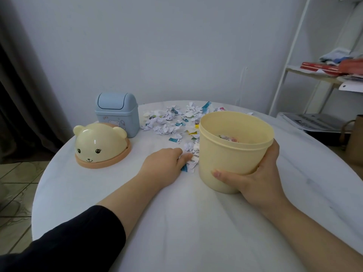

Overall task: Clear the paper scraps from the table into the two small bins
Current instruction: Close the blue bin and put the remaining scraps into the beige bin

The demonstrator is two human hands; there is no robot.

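1 yellow bin (225, 160), roughly upright, mouth up, in right hand (261, 177)

1 head view, facing down-forward, near table (176, 222).

The right hand (253, 177) grips the yellow bin (233, 152) while the left hand (167, 163) touches paper scraps (172, 120) beside it.

The yellow bin (233, 152) looks matt plastic; the bear lid (101, 143) is glossy plastic; scraps (169, 122) are crumpled paper.
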